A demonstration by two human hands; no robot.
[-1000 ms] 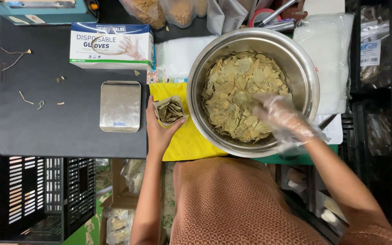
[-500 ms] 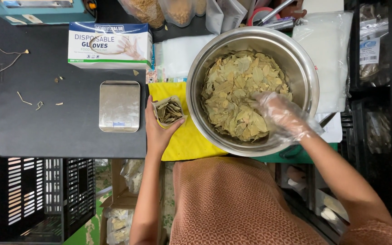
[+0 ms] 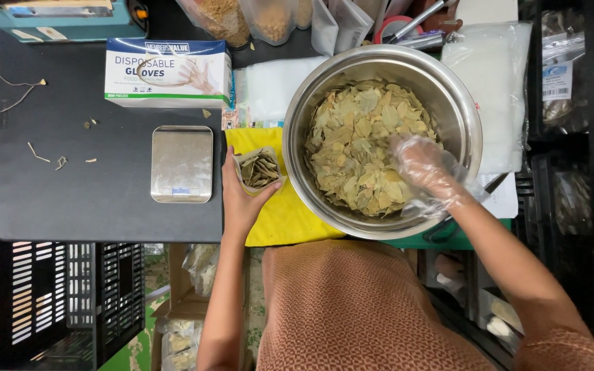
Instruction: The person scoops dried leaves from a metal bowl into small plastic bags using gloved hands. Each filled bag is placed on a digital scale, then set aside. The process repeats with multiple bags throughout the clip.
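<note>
right now the left hand (image 3: 242,199) sits just left of the frame's centre, its fingers curled around a small clear pouch (image 3: 259,170) that stands open at the top and holds a few dried leaves. the pouch rests over a yellow sheet (image 3: 280,220) that lies between the black mat (image 3: 97,185) and the big steel bowl (image 3: 462,103).

the right hand (image 3: 424,168), covered by a thin clear plastic glove, reaches into the bowl from the lower right and lies on the heap of pale dried leaves (image 3: 359,141) near the bowl's right side. its fingers are bent down among the leaves, but whether they have closed on any cannot be told through the crinkled glove.

left of the pouch, a small silver kitchen scale (image 3: 181,163) lies flat on the black mat, its pan bare. above it, in the upper left of the frame, stands a box of disposable gloves (image 3: 168,72). a few loose stems and leaf scraps (image 3: 42,154) are scattered on the mat's left part. a black slotted crate (image 3: 63,302) fills the lower left corner, and clear bags (image 3: 496,82) lie at the upper right beside the bowl.
</note>
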